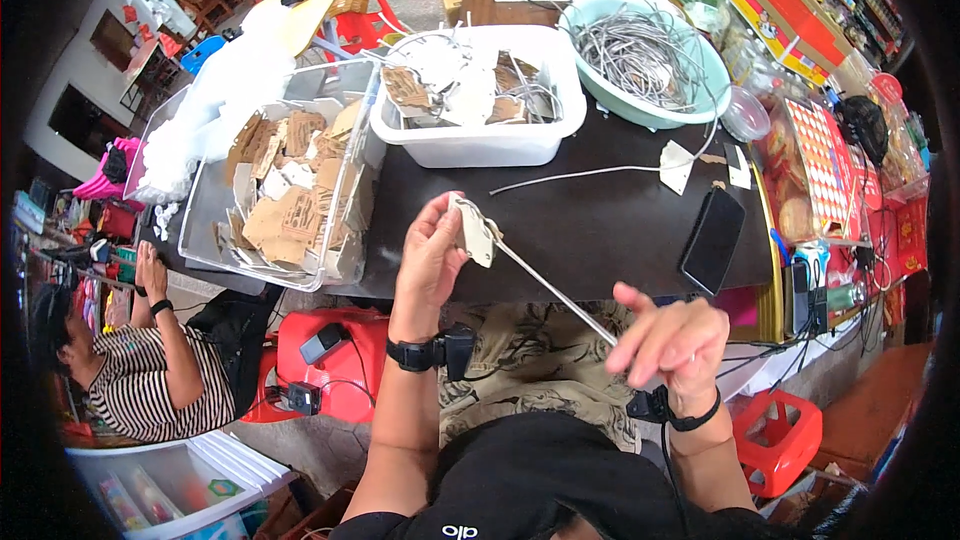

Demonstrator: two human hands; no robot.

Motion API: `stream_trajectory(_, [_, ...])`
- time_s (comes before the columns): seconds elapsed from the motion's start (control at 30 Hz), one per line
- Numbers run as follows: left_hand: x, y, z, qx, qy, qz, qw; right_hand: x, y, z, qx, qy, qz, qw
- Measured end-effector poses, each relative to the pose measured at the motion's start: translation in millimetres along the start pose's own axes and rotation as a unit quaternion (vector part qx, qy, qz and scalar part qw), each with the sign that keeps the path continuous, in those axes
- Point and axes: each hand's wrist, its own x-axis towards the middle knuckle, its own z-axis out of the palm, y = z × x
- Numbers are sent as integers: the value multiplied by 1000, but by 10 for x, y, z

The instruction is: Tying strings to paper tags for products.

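My left hand (pixel 433 255) pinches a small cream-white piece of cardboard (pixel 474 233) above the table's near edge. A grey wire (pixel 550 288) runs from that piece in a straight slant down to my right hand (pixel 672 340). The right fingers are curled at the wire's far end, with the thumb raised apart; the exact grip there is partly hidden. Farther away on the dark table (pixel 560 220), another grey wire (pixel 580 174) stretches to a second cream piece of cardboard (pixel 676 166).
A clear bin (pixel 262 278) of torn cardboard stands left, beside a white tub (pixel 480 152) of cardboard and wire. A pale green basin (pixel 650 118) holds coiled wire. A black phone (pixel 712 240) lies right. One person (pixel 165 370) sits at left; a red stool (pixel 775 440) stands lower right.
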Motion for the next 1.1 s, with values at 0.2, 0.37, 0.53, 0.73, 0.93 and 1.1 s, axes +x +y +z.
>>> stream_trajectory(0.2, [4, 38, 98, -78, -3, -48, 996, -46, -27, 185, 68, -92, 45, 992])
stream_trajectory(0.37, [102, -11, 46, -89, 42, -19, 995, -116, 63, 306, 17, -127, 59, 990])
stream_trajectory(0.53, [240, -17, 11, -43, 109, 47, 992, -277, 145, 384, 33, -51, 128, 990])
stream_trajectory(0.73, [222, -52, 87, -13, 77, 88, 993, -400, 122, 324, 24, -98, 128, 987])
stream_trajectory(0.93, [-64, -41, 425, 60, -2, 95, 994, -217, 205, -47, -156, 147, 249, 945])
stream_trajectory(1.1, [-125, -216, 589, 110, -18, 101, 989, 252, 542, 10, -243, 144, 242, 929])
